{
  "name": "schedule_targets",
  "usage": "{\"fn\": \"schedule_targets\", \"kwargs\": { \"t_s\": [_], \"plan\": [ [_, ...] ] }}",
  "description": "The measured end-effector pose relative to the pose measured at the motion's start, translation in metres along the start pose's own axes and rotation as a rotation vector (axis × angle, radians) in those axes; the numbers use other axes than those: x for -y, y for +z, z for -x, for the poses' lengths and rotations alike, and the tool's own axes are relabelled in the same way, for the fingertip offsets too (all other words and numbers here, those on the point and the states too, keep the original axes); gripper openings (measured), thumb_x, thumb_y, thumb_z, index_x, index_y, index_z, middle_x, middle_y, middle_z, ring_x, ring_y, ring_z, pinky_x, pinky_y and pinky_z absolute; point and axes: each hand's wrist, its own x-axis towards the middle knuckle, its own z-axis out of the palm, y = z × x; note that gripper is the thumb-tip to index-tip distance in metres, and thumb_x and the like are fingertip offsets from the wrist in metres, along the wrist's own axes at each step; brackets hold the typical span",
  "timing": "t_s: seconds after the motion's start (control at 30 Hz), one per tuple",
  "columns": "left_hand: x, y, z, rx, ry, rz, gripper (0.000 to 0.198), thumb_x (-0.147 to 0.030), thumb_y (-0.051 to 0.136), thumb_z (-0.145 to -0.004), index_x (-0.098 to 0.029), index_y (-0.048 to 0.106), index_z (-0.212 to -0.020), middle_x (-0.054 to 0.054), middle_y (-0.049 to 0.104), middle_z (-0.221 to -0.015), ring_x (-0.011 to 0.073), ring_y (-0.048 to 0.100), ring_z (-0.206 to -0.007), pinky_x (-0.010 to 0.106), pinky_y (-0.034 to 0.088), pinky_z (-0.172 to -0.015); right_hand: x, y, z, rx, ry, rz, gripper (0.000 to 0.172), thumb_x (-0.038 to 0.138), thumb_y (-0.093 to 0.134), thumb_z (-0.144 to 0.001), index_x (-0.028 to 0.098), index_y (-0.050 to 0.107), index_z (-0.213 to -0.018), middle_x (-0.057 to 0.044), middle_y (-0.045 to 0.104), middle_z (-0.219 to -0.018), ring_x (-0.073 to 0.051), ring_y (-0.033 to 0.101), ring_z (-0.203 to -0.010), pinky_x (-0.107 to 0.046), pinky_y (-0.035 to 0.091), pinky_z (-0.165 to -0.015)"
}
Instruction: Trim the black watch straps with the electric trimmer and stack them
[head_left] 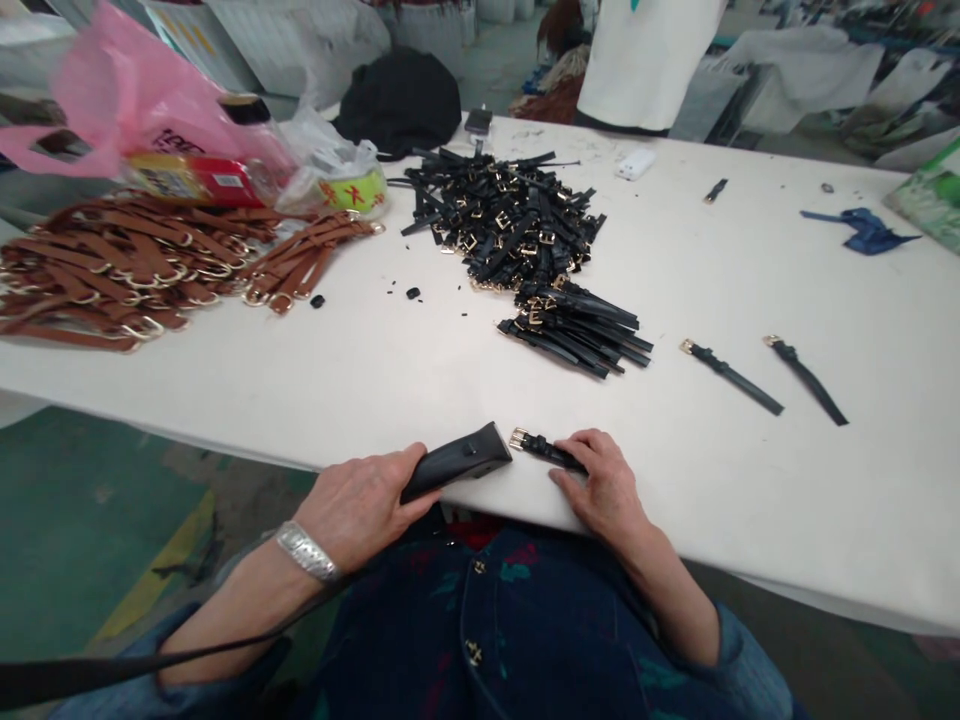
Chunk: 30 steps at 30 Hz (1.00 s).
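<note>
My left hand, a silver bracelet on its wrist, is closed round a dark, flared black piece with a small stud on its face; I cannot make out its exact kind. Its wide end points right, just short of a gold buckle. That buckle belongs to a short black buckle strap lying near the table's front edge. The fingers of my right hand are closed on the strap's other end. Beyond my hands lie several black straps in a neat bundle, below a tangled heap of black buckle straps.
Two single black straps lie at right on the white table. Brown buckle straps are heaped at left, before a pink bag. A black cap sits behind. A person in white stands across the table.
</note>
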Motion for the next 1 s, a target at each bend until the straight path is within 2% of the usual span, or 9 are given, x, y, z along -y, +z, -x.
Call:
{"fn": "schedule_targets", "kwargs": {
  "t_s": [0.17,0.33,0.47,0.8,1.0],
  "plan": [
    [-0.002,-0.006,0.003,-0.035,-0.004,-0.025,0.035,-0.053,0.033,-0.086,-0.024,0.050,-0.097,0.006,0.069,-0.083,0.0242,0.066,-0.077,0.031,0.039,-0.060,-0.004,-0.006,0.004,-0.023,0.046,0.032,0.034,0.027,0.061,-0.078,0.018,0.060,-0.110,-0.010,0.058,-0.098,-0.025,0.052,-0.092,-0.042,0.044,-0.083],
    [-0.005,-0.002,-0.004,-0.063,-0.010,0.009,0.038,-0.055,0.036,-0.084,-0.024,0.051,-0.098,0.006,0.069,-0.082,0.0247,0.066,-0.076,0.032,0.040,-0.061,-0.006,-0.013,0.002,0.031,0.078,0.098,0.017,0.025,0.059,-0.079,0.020,0.065,-0.094,-0.007,0.060,-0.089,-0.023,0.052,-0.088,-0.037,0.042,-0.081],
    [-0.014,0.000,-0.015,-0.057,0.017,0.047,0.034,-0.052,0.041,-0.082,-0.024,0.053,-0.098,0.007,0.069,-0.083,0.0249,0.065,-0.076,0.032,0.042,-0.062,-0.003,-0.013,-0.003,0.074,0.085,0.147,0.017,0.027,0.061,-0.079,0.021,0.066,-0.094,-0.007,0.061,-0.090,-0.023,0.053,-0.089,-0.037,0.039,-0.082],
    [-0.016,-0.003,-0.017,-0.012,-0.014,0.107,0.037,-0.051,0.044,-0.080,-0.022,0.055,-0.101,0.011,0.069,-0.087,0.0284,0.065,-0.082,0.036,0.043,-0.068,0.005,0.005,-0.018,0.044,0.047,0.027,0.019,0.027,0.057,-0.083,0.019,0.061,-0.100,-0.006,0.062,-0.091,-0.020,0.057,-0.086,-0.033,0.043,-0.079],
    [-0.014,0.003,-0.020,-0.012,-0.018,0.126,0.036,-0.051,0.043,-0.080,-0.023,0.055,-0.099,0.010,0.069,-0.085,0.0288,0.065,-0.080,0.036,0.043,-0.066,0.002,0.001,-0.025,0.077,0.020,-0.032,0.019,0.030,0.059,-0.082,0.023,0.065,-0.098,-0.004,0.063,-0.087,-0.017,0.059,-0.082,-0.027,0.045,-0.075]
  ]
}}
